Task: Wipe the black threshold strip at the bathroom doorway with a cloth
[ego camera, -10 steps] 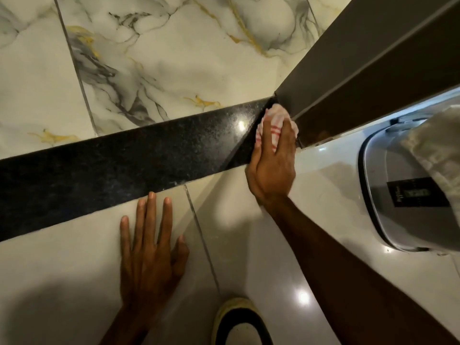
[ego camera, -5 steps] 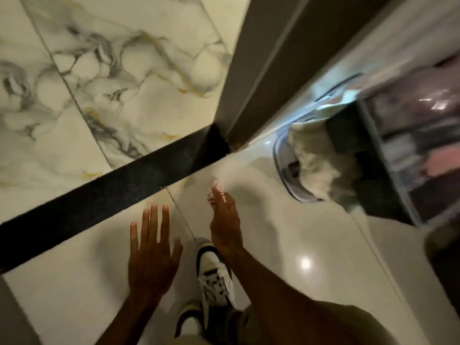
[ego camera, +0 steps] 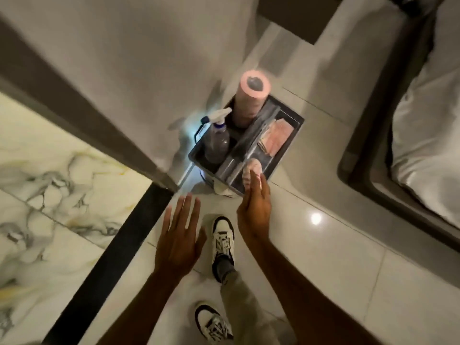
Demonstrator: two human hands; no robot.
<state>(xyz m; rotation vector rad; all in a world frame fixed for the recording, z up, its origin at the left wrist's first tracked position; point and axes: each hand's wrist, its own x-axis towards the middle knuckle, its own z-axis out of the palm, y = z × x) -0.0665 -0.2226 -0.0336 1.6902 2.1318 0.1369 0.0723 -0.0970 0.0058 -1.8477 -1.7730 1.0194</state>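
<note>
The black threshold strip (ego camera: 112, 265) runs diagonally from the door frame down to the lower left, between marbled bathroom tiles and plain floor tiles. My right hand (ego camera: 254, 210) is raised and shut on the bunched red-and-white cloth (ego camera: 251, 171), which it holds over the near edge of a grey caddy (ego camera: 286, 145). My left hand (ego camera: 179, 242) hovers open with fingers spread, just right of the strip and holding nothing. Neither hand touches the strip.
The caddy holds a spray bottle (ego camera: 216, 138), a pink paper roll (ego camera: 251, 100) and folded cloths (ego camera: 273, 138). A dark door frame (ego camera: 82, 113) meets the strip's top end. My shoes (ego camera: 222, 241) stand on the floor tiles. A bed (ego camera: 423, 135) lies at right.
My right hand lifted the cloth off the strip's end and carried it right, over the caddy. My left hand rose from the floor. The view swung right and pulled back from the strip.
</note>
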